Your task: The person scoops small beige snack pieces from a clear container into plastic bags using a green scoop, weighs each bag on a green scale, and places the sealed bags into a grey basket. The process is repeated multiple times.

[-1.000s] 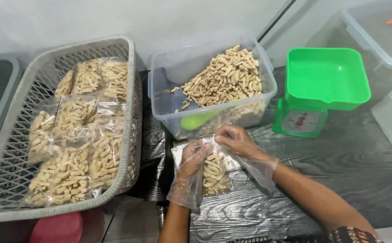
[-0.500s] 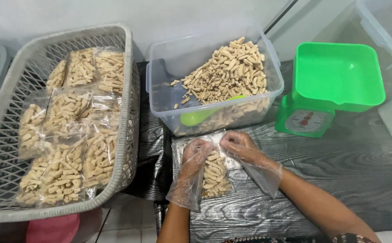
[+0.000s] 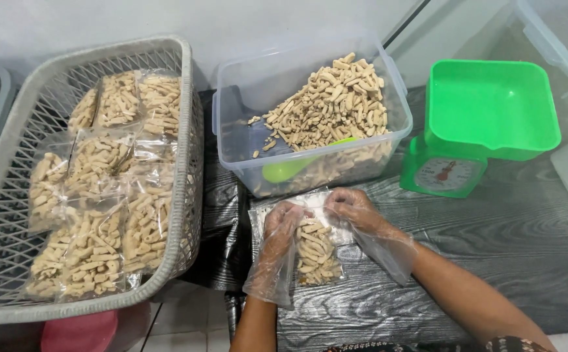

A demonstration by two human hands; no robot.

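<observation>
**A:** status on the hands?

**B:** I see both on the small clear bag (image 3: 315, 251) of beige snack sticks, which lies flat on the dark wood-grain table (image 3: 492, 261), just in front of the clear plastic tub (image 3: 310, 124). Both hands wear loose clear plastic gloves.

**A:** grip?

**B:** left hand (image 3: 282, 225) has its fingers curled down on the bag's upper left edge, pressing or pinching the film. Right hand (image 3: 355, 210) is on the upper right edge, fingertips bent onto the plastic. The two hands are close, nearly meeting over the bag's top. I can't tell whether the bag mouth is sealed.

**A:** what's around?

**B:** the tub sits just behind the hands, heaped with loose sticks on its right side and with a lime green scoop (image 3: 290, 168) lying in it against the front wall. Right of the tub I see a green kitchen scale (image 3: 456, 173) with a square green pan on top. On the left, a grey lattice basket (image 3: 183, 163) holds several filled clear bags (image 3: 101, 215) of the same sticks, laid flat and overlapping. Black plastic sheet (image 3: 222, 215) lies between the basket and the tub.
</observation>
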